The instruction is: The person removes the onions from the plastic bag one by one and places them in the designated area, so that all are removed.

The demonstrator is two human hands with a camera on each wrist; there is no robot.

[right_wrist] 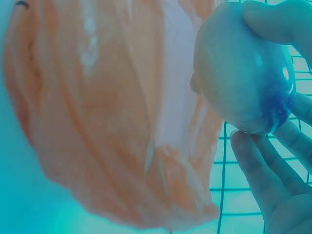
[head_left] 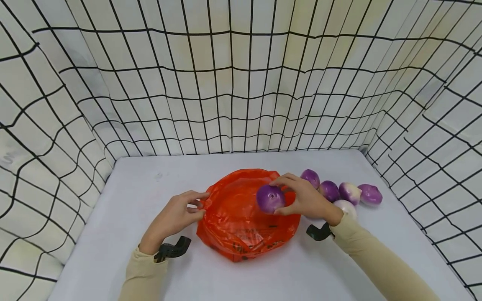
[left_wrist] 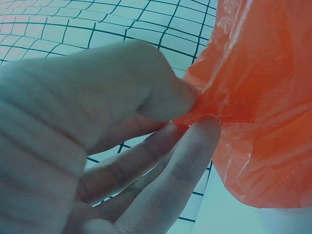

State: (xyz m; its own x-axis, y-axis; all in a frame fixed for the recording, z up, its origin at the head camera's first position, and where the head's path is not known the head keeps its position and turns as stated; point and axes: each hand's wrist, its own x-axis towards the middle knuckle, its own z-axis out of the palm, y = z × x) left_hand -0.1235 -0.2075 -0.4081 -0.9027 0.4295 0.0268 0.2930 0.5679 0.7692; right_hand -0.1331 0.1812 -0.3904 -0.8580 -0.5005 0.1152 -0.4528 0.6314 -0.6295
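A red plastic bag (head_left: pixel 241 213) lies spread on the table with its mouth facing up. My left hand (head_left: pixel 177 215) pinches the bag's left rim between thumb and fingers; the left wrist view shows the pinched red plastic (left_wrist: pixel 209 105) up close. Over the right part of the bag, my right hand (head_left: pixel 306 198) grips a purple-and-white turnip (head_left: pixel 270 199) between thumb and fingertips. In the right wrist view the turnip (right_wrist: pixel 243 68) shows a pale side and a purple patch, beside the bag (right_wrist: pixel 112 126). Whether anything lies in the bag's folds I cannot tell.
Several more turnips (head_left: pixel 349 192) lie right of the bag, partly behind my right hand and wrist. A white table (head_left: pixel 150 179) bears everything. Black netting (head_left: pixel 233 83) over pale walls encloses the back and both sides. A dark wrist device (head_left: pixel 175 248) is strapped to each wrist.
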